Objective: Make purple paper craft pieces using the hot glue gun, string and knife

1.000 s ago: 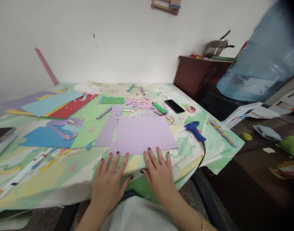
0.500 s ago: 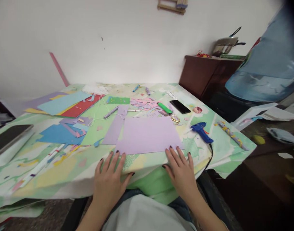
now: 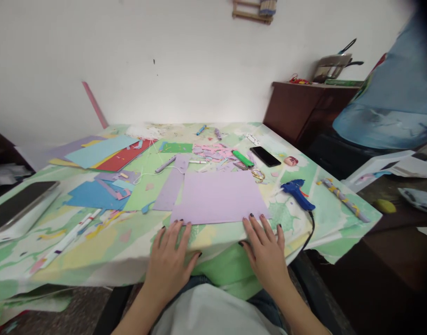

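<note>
A lilac sheet of paper (image 3: 220, 195) lies flat near the front edge of the table. My left hand (image 3: 171, 253) rests with fingers stretched out, its fingertips at the sheet's near left corner. At the near right corner are the fingertips of my right hand (image 3: 267, 249), which lies flat with fingers spread. Neither hand grips anything. Right of the sheet is a blue glue gun (image 3: 299, 194) with a black cord. Gold-handled scissors (image 3: 257, 174) touch or nearly touch the sheet's far right corner. A narrower lilac strip (image 3: 169, 190) lies along its left side.
Coloured sheets (image 3: 101, 151) are piled at the far left, with blue paper (image 3: 94, 195) nearer. Paper scraps (image 3: 216, 152), a green cutter-like tool (image 3: 243, 158) and a black phone (image 3: 265, 156) lie behind. A decorated stick (image 3: 344, 200) is at right; another phone (image 3: 23, 204) at left.
The camera view has shifted slightly, so the scene sits a little farther right. My left hand's fingers have drawn a bit closer together. The lilac sheet stays in place under my fingertips.
</note>
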A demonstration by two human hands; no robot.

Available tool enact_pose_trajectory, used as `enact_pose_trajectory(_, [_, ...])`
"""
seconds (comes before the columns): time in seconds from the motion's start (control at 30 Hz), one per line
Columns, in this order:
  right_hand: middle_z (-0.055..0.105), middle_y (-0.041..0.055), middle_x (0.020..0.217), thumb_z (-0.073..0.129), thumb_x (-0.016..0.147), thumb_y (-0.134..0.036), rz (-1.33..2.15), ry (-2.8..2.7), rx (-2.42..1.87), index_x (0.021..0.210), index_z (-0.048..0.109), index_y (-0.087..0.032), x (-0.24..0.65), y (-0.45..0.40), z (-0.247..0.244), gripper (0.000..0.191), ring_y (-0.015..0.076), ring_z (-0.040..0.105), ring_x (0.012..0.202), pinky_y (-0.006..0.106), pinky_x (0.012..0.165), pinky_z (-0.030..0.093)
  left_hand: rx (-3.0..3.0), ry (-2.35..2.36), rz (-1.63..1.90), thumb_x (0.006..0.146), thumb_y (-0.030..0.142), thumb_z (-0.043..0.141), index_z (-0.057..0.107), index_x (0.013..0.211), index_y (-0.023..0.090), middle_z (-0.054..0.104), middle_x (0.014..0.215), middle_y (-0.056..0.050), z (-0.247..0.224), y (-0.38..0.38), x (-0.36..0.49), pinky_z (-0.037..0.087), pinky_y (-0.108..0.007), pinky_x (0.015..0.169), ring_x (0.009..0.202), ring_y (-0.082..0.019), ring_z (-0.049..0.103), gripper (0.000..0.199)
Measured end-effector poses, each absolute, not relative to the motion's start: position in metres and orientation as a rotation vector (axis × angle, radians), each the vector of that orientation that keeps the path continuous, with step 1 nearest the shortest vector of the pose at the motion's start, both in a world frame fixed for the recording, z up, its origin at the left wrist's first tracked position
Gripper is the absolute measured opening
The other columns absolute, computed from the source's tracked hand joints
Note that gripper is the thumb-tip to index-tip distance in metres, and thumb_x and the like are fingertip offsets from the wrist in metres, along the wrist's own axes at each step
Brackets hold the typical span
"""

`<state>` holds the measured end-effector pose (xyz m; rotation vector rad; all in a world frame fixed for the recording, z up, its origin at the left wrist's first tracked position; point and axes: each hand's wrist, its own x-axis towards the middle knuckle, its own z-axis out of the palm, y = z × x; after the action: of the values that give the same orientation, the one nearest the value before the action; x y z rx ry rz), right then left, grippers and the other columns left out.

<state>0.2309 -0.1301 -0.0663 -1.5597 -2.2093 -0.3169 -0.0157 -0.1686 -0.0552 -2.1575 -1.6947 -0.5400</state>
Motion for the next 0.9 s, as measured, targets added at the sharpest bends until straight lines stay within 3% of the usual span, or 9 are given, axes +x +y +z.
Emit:
enact_pose_trajectory(0.5, [0.051, 0.0076, 0.135, 0.041, 0.09, -0.028, -0.332, -2.208, -1.534, 0.134, 0.045, -0.023, 0.232, -0.131, -0.069, 0.044, 0.0299, 0.037, 0.129, 0.055, 0.104, 0.017, -2.271, -1.837, -0.514, 0.078, 0.041, 0.059, 0.045, 0.134, 0.027, 0.055, 0.128, -0.01, -0.047, -0.171, 0.011, 0.021, -0.054, 0.103, 0.119, -0.033, 0.044, 0.059])
enact_pose_trajectory(0.9, [0.05, 0.006, 0.136, 0.041, 0.09, -0.028, -0.278, -2.207, -1.535, 0.133, 0.045, -0.021, 0.232, -0.131, -0.069, 0.044, 0.0303, 0.037, 0.128, 0.055, 0.105, 0.014, -2.183, -1.904, -0.463, 0.077, 0.04, 0.061, 0.047, 0.133, 0.025, 0.058, 0.122, -0.012, -0.043, -0.166, 0.026, 0.025, -0.055, 0.099, 0.115, -0.035, 0.046, 0.06])
